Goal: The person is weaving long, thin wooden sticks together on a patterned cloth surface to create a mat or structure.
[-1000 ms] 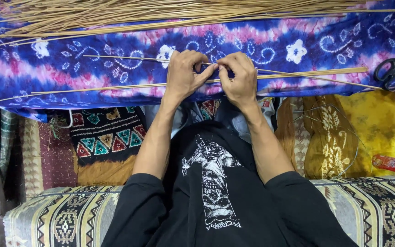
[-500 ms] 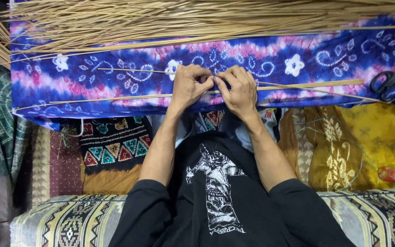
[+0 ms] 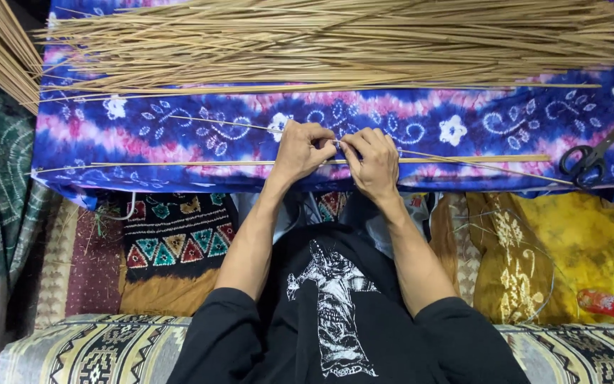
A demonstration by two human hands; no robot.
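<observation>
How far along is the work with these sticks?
Early. Two or three thin sticks lie apart on the tie-dye cloth, nearer the person. The left hand and right hand pinch together where these sticks meet. The big stick pile above lies untouched, and the scissors lie unused.

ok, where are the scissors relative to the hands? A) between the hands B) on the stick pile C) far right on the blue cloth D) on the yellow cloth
C: the black scissors lie on the blue tie-dye cloth at the far right, apart from both hands, which pinch a thin stick mid-cloth.
</observation>
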